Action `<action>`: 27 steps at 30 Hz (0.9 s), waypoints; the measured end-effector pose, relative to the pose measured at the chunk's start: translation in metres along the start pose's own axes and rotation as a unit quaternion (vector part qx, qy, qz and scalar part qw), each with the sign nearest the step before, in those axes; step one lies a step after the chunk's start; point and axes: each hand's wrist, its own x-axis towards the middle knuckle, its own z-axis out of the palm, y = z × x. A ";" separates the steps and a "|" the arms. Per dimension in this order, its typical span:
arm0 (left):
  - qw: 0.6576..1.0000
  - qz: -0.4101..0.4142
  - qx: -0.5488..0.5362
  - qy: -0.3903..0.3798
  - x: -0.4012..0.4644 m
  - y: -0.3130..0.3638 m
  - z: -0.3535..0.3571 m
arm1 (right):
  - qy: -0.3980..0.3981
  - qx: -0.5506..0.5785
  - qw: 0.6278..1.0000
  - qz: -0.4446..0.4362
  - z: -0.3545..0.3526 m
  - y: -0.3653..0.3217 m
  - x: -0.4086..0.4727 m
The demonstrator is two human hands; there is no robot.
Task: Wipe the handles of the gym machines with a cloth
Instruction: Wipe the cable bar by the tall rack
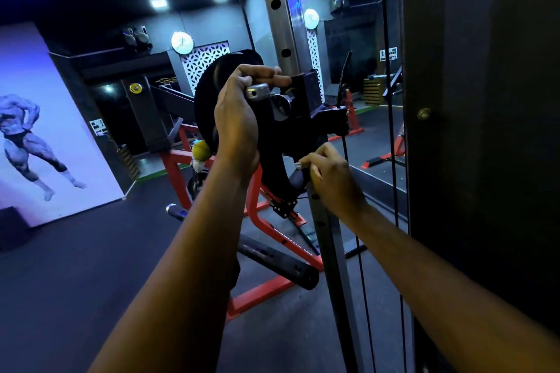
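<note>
A black pulley carriage sits on a perforated steel upright of a cable machine. My left hand grips the carriage's top, fingers curled over a chrome knob. My right hand pinches a small silver-tipped pin with a dark stopper ball at the carriage's lower end, next to a black cable. No cloth is in view.
A red-framed machine with a black padded roller stands on the dark floor behind the upright. A dark panel with a brass knob fills the right side. Mirrors reflect benches; a bodybuilder mural covers the left wall.
</note>
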 end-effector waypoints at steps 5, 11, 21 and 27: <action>1.000 0.000 0.010 0.000 0.000 -0.003 -0.003 | -0.027 -0.099 0.995 0.018 0.006 0.003 0.006; 1.000 0.000 0.018 0.003 0.000 -0.003 -0.001 | 0.033 0.105 0.971 0.212 0.014 -0.012 -0.003; 1.000 0.009 0.015 -0.003 0.001 -0.005 -0.003 | 0.000 0.305 0.910 0.282 -0.019 -0.071 -0.032; 1.000 0.006 0.003 -0.019 -0.001 0.000 -0.002 | 0.036 0.359 0.912 0.196 -0.060 -0.100 0.002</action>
